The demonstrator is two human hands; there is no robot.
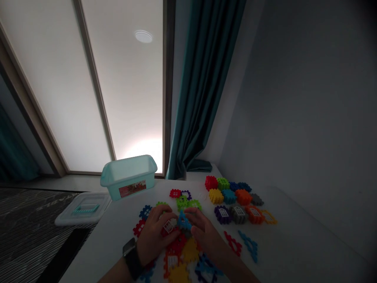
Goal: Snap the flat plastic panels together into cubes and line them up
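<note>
Pressing together below a teal bin [128, 177], left hand [156, 239] grips red block [169, 227], right hand [203, 236] blue block [184, 221].

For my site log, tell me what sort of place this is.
Probably a room in a home or a playroom: toy blocks are spread on a white table, with a plastic bin and a teal curtain nearby.

Room for the left hand [156, 239] leftward across the white table [103, 251], as far as the table edge. Straight ahead of both hands, a low spread of plastic blocks [182, 202] in the way; a pile of plastic blocks [179, 255] right beneath them. Right of the right hand [204, 239], a flat red piece [232, 243] and a flat blue piece [249, 245], then open table toward the wall [294, 118]. Past the left hand, a translucent teal bin [128, 177].
</note>
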